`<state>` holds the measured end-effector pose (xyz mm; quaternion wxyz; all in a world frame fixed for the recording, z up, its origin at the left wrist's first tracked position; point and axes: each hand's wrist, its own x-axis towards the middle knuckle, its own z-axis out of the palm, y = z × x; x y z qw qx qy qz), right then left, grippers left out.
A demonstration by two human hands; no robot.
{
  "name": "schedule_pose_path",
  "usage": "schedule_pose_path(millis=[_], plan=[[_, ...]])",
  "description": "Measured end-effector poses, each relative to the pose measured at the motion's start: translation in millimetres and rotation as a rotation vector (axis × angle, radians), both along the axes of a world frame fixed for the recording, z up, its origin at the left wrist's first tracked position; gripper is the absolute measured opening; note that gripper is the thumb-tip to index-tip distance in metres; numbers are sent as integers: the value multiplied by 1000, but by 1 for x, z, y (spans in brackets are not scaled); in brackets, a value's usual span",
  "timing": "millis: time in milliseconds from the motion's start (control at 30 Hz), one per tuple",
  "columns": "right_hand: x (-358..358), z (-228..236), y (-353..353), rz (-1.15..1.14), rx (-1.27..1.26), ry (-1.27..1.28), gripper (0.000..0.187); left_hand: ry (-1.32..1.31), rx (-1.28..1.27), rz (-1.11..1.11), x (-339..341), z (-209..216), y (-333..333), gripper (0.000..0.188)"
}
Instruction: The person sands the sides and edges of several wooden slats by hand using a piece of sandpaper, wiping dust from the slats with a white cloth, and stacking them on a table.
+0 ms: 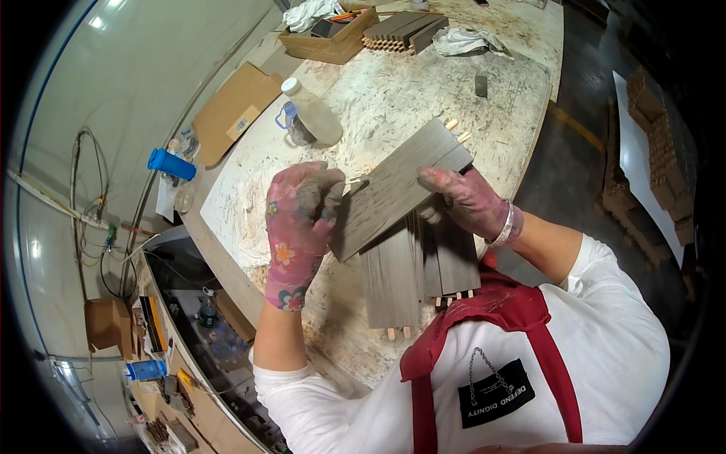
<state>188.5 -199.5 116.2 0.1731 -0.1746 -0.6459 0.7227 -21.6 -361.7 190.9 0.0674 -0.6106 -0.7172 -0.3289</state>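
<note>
A grey wood-grain panel [401, 185] with wooden dowels sticking out of its far end is tilted above the workbench. My left hand [302, 219], in a pink flowered glove smeared with glue, grips its left edge. My right hand [469, 200], also in a pink glove, holds its right edge. Under the panel lie several similar grey panels [412, 276] stacked side by side, with dowel ends showing at their near ends.
The workbench [393, 91] is crusted with dried glue. A white glue bottle [314, 113] lies at the left, with cardboard [234, 110] beside it. A wooden box [329, 38], more grey panels [404, 30] and rags sit at the far end. Stacked parts [662, 151] stand on the floor at right.
</note>
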Motion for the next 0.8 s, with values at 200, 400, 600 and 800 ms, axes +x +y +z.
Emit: schedule_pose_path(millis=[200, 400, 600, 800], plan=[[-3, 1, -5, -63, -20, 15, 51, 2, 4, 14, 2, 0, 0, 13], [1, 1, -3, -54, 62, 39, 50, 22, 26, 8, 2, -1, 0, 11], [-6, -1, -9, -105, -164, 68, 49, -146, 112, 131, -20, 7, -19, 9], [-15, -3, -4, -50, -760, 239, 18, -205, -41, 378, -76, -37, -74, 14]])
